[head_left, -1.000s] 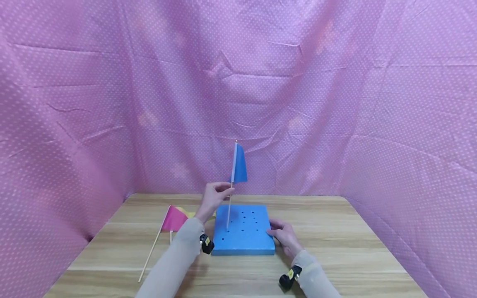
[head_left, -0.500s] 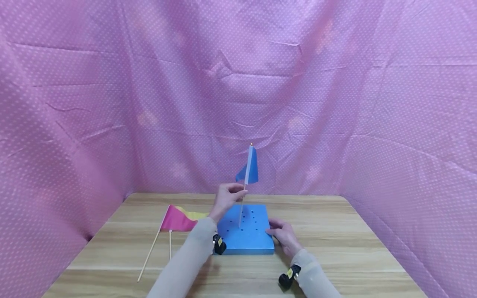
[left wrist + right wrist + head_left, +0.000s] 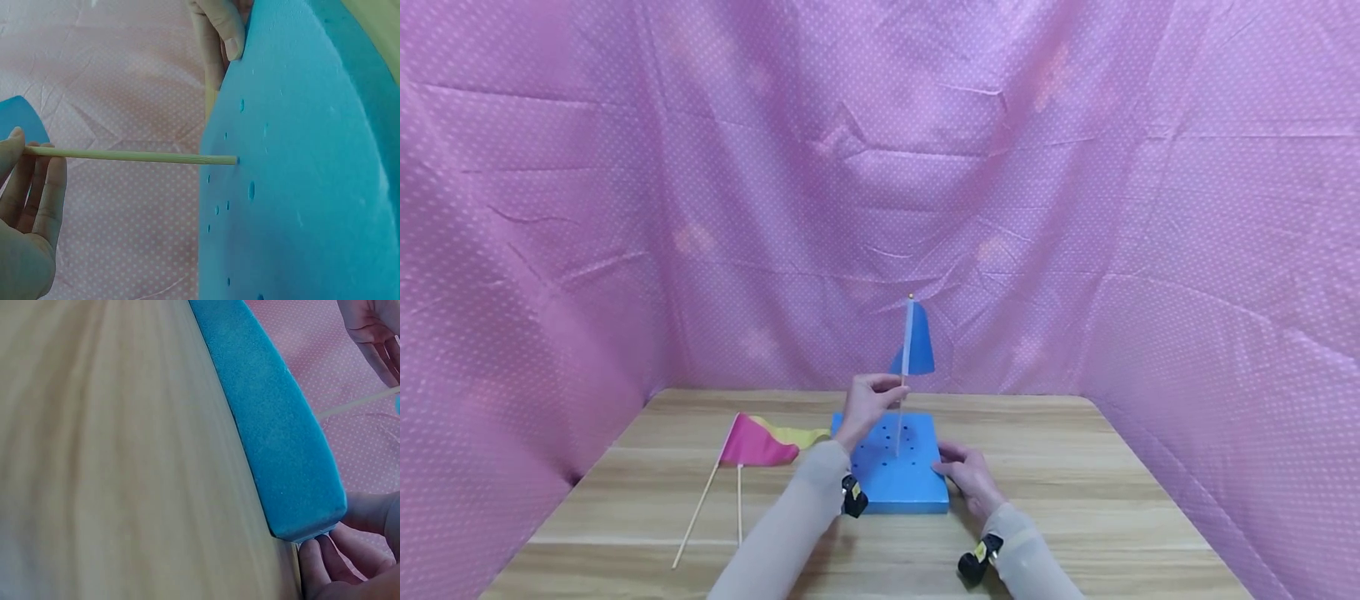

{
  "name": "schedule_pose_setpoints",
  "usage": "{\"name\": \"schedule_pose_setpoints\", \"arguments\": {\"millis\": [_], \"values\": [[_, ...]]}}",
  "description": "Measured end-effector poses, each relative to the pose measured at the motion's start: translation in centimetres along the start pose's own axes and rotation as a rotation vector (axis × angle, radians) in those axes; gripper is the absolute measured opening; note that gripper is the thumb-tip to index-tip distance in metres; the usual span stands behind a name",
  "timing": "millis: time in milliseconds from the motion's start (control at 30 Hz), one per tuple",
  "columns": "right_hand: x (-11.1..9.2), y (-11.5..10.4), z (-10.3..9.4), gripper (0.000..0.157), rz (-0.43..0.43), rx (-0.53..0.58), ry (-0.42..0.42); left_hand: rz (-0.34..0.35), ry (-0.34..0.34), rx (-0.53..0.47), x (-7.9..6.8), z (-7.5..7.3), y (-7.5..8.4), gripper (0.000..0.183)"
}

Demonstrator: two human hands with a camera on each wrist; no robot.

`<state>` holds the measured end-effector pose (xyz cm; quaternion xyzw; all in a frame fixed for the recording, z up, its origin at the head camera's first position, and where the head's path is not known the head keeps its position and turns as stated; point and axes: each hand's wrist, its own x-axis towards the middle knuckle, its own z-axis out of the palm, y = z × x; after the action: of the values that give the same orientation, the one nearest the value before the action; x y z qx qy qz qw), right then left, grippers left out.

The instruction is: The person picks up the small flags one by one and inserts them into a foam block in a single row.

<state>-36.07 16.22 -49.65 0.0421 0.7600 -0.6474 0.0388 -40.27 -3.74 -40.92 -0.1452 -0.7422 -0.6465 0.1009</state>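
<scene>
My left hand (image 3: 868, 408) pinches the stick of a small blue flag (image 3: 919, 340) just below the cloth, holding it nearly upright over a blue foam board (image 3: 898, 493) dotted with small holes. In the left wrist view the lower end of the wooden stick (image 3: 131, 155) is right at a small hole in the board's top. With thumb on top and fingers against the side, my right hand (image 3: 973, 482) grips the board's right edge. The right wrist view shows those fingers (image 3: 314, 565) at a corner of the board.
Left of the board, a pink flag (image 3: 758, 443) lies on the wooden table (image 3: 1112, 517), overlapping a yellow flag (image 3: 793, 435). Their sticks point toward the front. Pink dotted cloth (image 3: 880, 183) hangs around the back and both sides.
My left hand has carried the blue flag to the right and slightly lower, its stick end shifting across the board. The right hand has stayed at the board's edge.
</scene>
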Motion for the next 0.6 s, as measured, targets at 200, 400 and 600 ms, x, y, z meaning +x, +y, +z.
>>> {"name": "schedule_pose_setpoints", "arguments": {"millis": [200,400,600], "values": [[-0.1,-0.1,0.0,0.049,0.006,-0.004,-0.003,0.006,-0.001,-0.009,0.0,0.4,0.0,0.023],[-0.2,-0.2,-0.2,0.049,0.002,-0.002,-0.001,0.021,-0.019,-0.021,0.2,0.9,0.3,0.021],[-0.3,0.0,-0.3,0.049,-0.001,-0.002,-0.003,0.005,-0.014,0.000,0.0,1.2,0.3,0.020]]}}
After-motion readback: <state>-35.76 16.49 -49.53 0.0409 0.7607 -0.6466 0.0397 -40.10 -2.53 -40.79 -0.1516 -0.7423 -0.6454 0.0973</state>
